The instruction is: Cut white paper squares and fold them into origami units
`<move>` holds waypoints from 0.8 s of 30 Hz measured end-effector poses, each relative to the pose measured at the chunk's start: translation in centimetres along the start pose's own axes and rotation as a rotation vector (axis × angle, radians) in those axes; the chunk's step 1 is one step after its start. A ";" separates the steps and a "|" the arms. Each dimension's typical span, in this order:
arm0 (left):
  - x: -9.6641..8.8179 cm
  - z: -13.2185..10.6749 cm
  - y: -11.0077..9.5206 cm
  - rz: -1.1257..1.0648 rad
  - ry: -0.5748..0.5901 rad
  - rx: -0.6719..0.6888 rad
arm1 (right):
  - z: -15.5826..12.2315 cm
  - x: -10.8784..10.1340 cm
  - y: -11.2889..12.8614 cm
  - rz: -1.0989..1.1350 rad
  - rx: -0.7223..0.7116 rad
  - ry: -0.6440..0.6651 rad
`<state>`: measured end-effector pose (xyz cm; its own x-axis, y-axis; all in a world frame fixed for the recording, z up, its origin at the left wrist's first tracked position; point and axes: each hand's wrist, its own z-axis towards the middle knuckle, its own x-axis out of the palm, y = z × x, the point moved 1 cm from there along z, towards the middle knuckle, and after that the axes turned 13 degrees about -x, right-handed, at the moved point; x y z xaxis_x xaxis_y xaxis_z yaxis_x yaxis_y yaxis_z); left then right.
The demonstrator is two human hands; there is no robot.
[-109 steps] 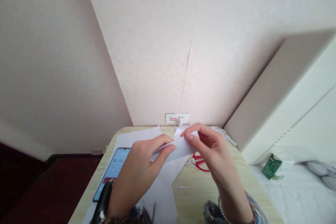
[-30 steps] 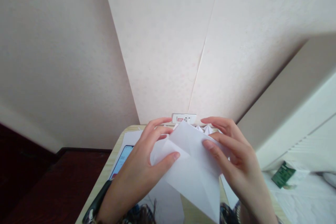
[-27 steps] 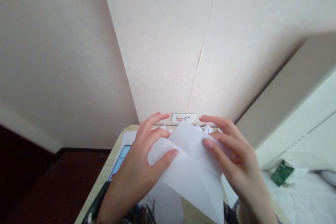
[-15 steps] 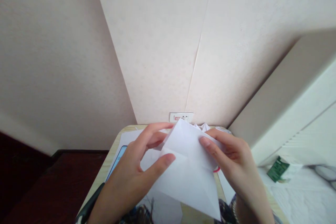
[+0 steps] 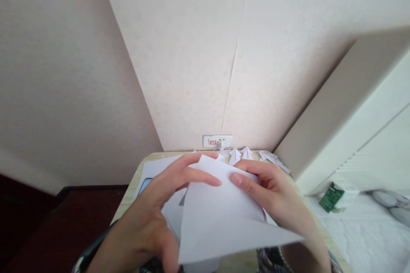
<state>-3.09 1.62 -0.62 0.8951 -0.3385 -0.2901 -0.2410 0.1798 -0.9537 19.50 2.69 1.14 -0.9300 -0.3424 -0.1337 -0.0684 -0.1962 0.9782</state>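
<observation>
Both my hands hold a folded white sheet of paper (image 5: 221,217) above a small light wooden table (image 5: 133,185). My left hand (image 5: 153,217) grips its left side, fingers over the top corner and thumb at the lower edge. My right hand (image 5: 272,194) pinches the right side, its index finger lying on the upper face. The paper's wide lower edge points toward me and hides most of the table. Loose white sheets (image 5: 153,166) lie under it.
Several small folded paper pieces (image 5: 246,153) sit at the table's back edge under a wall socket (image 5: 218,140). A phone (image 5: 144,183) peeks out at the left. A white bed (image 5: 361,230) with a green packet (image 5: 331,197) lies to the right; dark floor is at the left.
The narrow folded strip has been opened into a wider sheet. Over the last second the sheet tilted flatter toward me and both hands slid lower; the view shifted slightly.
</observation>
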 end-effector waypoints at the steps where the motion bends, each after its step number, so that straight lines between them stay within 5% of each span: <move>1: 0.1 -0.3 -0.4 -0.005 -0.007 0.025 | 0.0 0.1 0.0 0.017 0.022 0.014; 7: 0.8 -0.8 -1.9 0.091 0.099 0.176 | -0.3 0.3 0.4 0.085 0.010 0.049; 10: 1.0 -0.5 -2.8 0.121 -0.079 0.112 | -0.5 0.1 0.3 0.057 -0.069 0.047; 12: 1.4 -0.5 -3.4 0.076 -0.126 0.108 | -0.7 -0.2 0.0 0.010 -0.216 -0.064; 15: 1.7 -0.5 -3.6 -0.002 -0.328 -0.027 | -1.0 -1.0 -0.7 -0.038 -0.425 -0.262; 17: 1.9 -0.5 -3.4 -0.071 -0.431 -0.130 | -1.2 -1.5 -0.8 -0.063 -0.511 -0.271; 24: 2.7 0.3 -2.9 -0.249 -0.346 -0.378 | -1.2 -1.2 0.3 -0.294 -0.555 -0.151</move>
<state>0.09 0.44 1.41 0.9975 0.0053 -0.0710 -0.0679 -0.2310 -0.9706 21.02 1.95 1.42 -0.9442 -0.0767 -0.3202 -0.1689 -0.7220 0.6709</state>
